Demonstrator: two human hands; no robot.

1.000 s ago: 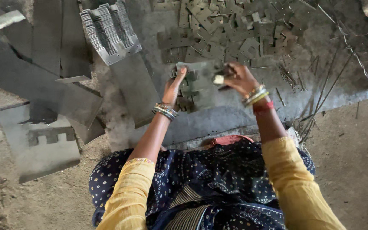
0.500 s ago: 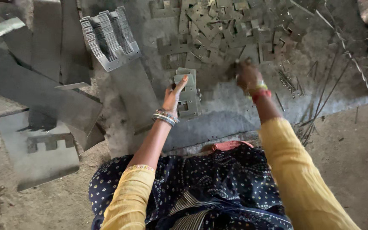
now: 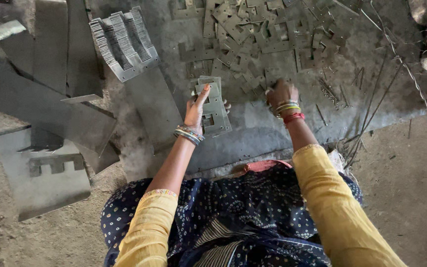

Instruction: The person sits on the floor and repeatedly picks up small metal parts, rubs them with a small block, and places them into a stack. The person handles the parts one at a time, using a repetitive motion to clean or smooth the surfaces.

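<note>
My left hand [image 3: 195, 110] grips a small stack of flat grey metal plates [image 3: 215, 106] with rectangular cut-outs, held just above the grey slab [image 3: 253, 133] in front of me. My right hand [image 3: 281, 93] reaches forward to the near edge of a pile of loose stamped metal pieces [image 3: 258, 34]; its fingers curl down onto a piece there, and what they hold is hidden. Both wrists wear bangles, and my sleeves are yellow.
A neat fanned stack of comb-shaped plates [image 3: 123, 42] lies at the upper left. Large metal sheets [image 3: 40, 168] with cut-outs lie on the dirt floor to the left. Thin wires and rods [image 3: 371, 89] are scattered at the right.
My right hand has moved forward from beside the held stack to the loose pile. My left hand has kept hold of the stack and shifted slightly.
</note>
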